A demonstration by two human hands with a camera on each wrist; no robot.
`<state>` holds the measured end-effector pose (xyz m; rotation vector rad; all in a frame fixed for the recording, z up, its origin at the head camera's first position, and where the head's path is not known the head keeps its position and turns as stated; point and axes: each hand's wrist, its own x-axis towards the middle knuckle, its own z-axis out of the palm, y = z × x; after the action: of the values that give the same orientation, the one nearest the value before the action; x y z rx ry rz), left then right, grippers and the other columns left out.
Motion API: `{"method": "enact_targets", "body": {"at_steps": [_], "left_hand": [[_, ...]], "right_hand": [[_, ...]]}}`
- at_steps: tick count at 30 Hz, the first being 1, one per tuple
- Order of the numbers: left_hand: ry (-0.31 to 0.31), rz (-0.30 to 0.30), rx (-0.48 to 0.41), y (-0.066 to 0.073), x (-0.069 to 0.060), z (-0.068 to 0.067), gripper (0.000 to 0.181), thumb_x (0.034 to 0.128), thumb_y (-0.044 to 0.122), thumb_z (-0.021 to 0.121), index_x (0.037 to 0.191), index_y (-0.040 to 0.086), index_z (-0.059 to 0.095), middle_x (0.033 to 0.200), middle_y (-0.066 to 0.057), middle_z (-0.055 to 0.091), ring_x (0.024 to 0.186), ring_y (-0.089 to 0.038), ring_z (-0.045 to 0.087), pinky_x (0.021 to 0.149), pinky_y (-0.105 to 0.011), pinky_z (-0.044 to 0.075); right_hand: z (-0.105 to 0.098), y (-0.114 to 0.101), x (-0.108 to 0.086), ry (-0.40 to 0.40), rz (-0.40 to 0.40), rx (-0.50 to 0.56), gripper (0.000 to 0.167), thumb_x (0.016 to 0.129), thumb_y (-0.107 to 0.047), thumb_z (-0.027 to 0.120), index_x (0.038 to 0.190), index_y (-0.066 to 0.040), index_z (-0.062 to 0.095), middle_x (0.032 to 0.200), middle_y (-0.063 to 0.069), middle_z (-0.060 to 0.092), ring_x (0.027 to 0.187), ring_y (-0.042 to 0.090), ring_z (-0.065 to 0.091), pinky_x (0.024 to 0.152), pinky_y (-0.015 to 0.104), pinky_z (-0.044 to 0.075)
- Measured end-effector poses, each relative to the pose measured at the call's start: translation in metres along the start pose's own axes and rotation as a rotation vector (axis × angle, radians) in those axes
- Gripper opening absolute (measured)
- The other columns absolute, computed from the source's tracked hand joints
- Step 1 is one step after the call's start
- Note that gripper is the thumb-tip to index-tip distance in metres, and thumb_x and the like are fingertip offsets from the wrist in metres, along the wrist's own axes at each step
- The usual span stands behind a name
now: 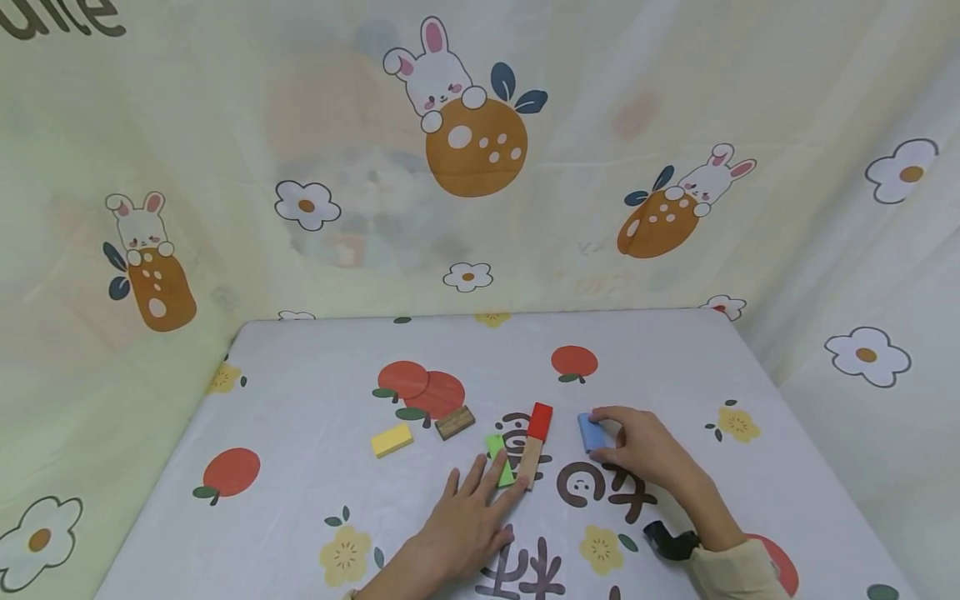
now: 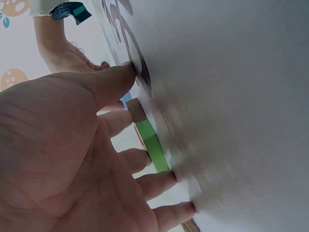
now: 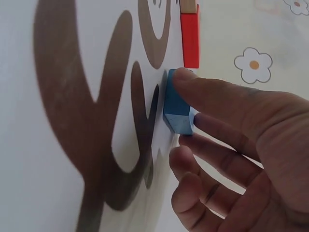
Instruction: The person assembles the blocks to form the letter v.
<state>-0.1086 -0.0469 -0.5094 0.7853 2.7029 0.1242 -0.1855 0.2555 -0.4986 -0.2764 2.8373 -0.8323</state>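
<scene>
My right hand (image 1: 651, 448) pinches a blue wooden block (image 1: 590, 433) between thumb and fingers at its two ends. In the right wrist view the thumb lies on one end of that blue block (image 3: 176, 99), which rests on the table. My left hand (image 1: 461, 527) lies low over the tabletop with its fingers spread and fairly straight. Its fingertips touch or nearly touch a green block (image 1: 494, 445) and a plain wood block (image 1: 531, 458). A red block (image 1: 539, 421) meets the plain one end to end. The green block stands apart, just left of this pair.
Left of the green block lie a dark brown block (image 1: 455, 423) and a yellow block (image 1: 392, 441). The white tablecloth (image 1: 300, 467) carries printed fruit, flowers and lettering. A patterned curtain (image 1: 570, 242) hangs behind the table. A black device (image 1: 670, 542) sits at my right wrist.
</scene>
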Motion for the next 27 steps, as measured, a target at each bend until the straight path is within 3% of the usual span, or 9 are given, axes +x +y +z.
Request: {"method": "enact_targets", "body": {"at_steps": [10, 15, 19, 24, 27], "left_hand": [[0.004, -0.004, 0.004, 0.0, 0.0, 0.001, 0.07, 0.1059, 0.052, 0.056, 0.167, 0.046, 0.023, 0.181, 0.001, 0.012, 0.167, -0.032, 0.021, 0.127, -0.062, 0.035], [0.005, -0.004, 0.001, 0.0, 0.0, 0.001, 0.07, 0.1061, 0.053, 0.055, 0.168, 0.046, 0.022, 0.181, 0.001, 0.011, 0.167, -0.031, 0.02, 0.127, -0.062, 0.034], [0.007, 0.0, 0.004, 0.0, 0.0, 0.002, 0.071, 0.1062, 0.053, 0.055, 0.168, 0.046, 0.021, 0.182, 0.001, 0.011, 0.167, -0.032, 0.02, 0.127, -0.062, 0.034], [0.0, -0.002, 0.004, 0.0, 0.001, 0.001, 0.071, 0.1061, 0.054, 0.055, 0.168, 0.046, 0.021, 0.182, 0.001, 0.01, 0.167, -0.032, 0.02, 0.127, -0.062, 0.034], [-0.013, -0.006, 0.0, 0.0, 0.001, 0.001, 0.071, 0.106, 0.054, 0.055, 0.168, 0.047, 0.021, 0.182, 0.001, 0.01, 0.167, -0.032, 0.019, 0.128, -0.062, 0.033]], "right_hand": [[0.01, -0.008, 0.005, 0.072, 0.029, -0.067, 0.057, 0.084, -0.027, 0.091, 0.133, -0.008, 0.071, 0.131, 0.017, 0.072, 0.081, 0.017, 0.058, 0.066, 0.026, 0.052], [0.015, -0.012, 0.007, 0.124, 0.046, -0.089, 0.056, 0.084, -0.031, 0.09, 0.131, -0.007, 0.071, 0.136, 0.021, 0.07, 0.097, 0.029, 0.067, 0.085, 0.044, 0.064], [0.019, -0.016, 0.009, 0.158, 0.048, -0.106, 0.057, 0.085, -0.03, 0.09, 0.131, -0.005, 0.07, 0.136, 0.022, 0.069, 0.118, 0.039, 0.067, 0.1, 0.055, 0.06], [0.022, -0.018, 0.011, 0.176, 0.054, -0.118, 0.058, 0.084, -0.031, 0.09, 0.132, -0.004, 0.068, 0.134, 0.022, 0.069, 0.118, 0.039, 0.067, 0.102, 0.055, 0.06], [0.022, -0.018, 0.011, 0.163, 0.061, -0.104, 0.06, 0.084, -0.031, 0.09, 0.133, -0.005, 0.067, 0.134, 0.022, 0.068, 0.107, 0.034, 0.067, 0.093, 0.048, 0.064]]}}
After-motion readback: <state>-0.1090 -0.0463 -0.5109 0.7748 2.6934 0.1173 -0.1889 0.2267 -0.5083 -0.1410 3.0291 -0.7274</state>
